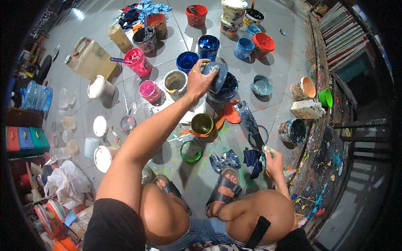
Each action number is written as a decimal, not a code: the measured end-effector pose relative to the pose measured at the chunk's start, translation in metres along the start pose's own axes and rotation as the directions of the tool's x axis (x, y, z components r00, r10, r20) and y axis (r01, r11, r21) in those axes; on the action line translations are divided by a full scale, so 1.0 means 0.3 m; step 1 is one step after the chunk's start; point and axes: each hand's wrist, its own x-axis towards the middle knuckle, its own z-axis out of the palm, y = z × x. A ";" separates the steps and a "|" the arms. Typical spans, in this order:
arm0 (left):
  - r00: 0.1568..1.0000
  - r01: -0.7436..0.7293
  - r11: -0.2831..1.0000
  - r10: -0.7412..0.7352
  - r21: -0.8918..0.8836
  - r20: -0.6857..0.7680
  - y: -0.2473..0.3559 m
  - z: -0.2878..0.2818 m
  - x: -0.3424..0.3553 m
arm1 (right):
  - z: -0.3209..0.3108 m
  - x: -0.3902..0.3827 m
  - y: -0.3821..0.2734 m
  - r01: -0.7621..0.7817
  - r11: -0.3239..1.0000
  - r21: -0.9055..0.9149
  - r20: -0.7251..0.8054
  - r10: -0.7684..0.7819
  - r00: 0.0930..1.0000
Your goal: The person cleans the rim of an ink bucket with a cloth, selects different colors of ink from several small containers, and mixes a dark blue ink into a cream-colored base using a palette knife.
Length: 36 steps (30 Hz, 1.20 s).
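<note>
My left hand (199, 80) is closed on the rim of a grey-blue plastic tub (218, 76), tilted over a bucket of dark blue paint (229, 88). What is inside the tub is hidden. By my right knee, my right hand (273, 162) grips the lower end of a flat paint stirrer (247, 118) smeared with blue. The stirrer slants up and left toward that bucket. Beside its blade lies an orange lid (231, 113). Closer to me are a cup of olive-green paint (202, 124) and dark crumpled rags (225, 161).
Paint pots surround the work area, among them a pink bucket (138, 62), red bucket (263, 45) and blue bucket (208, 47). A large jerrycan (90, 60) lies back left. A paint-splattered board (320, 171) lines the right side; white buckets (100, 88) stand left.
</note>
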 end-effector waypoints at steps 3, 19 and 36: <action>0.997 0.059 0.995 -0.063 -0.079 -0.046 0.012 0.002 0.019 | -0.028 -0.029 -0.166 -0.129 0.985 0.118 0.022 0.127 0.992; 0.684 0.701 0.481 -0.244 -0.527 0.687 0.201 -0.504 -0.089 | -0.254 -0.073 -0.749 0.472 0.831 -0.294 0.159 -0.444 0.882; 0.867 0.324 0.321 -0.476 -0.890 0.144 0.152 -1.087 -0.819 | 0.178 -0.109 -1.578 0.936 0.347 0.063 0.867 -0.483 0.121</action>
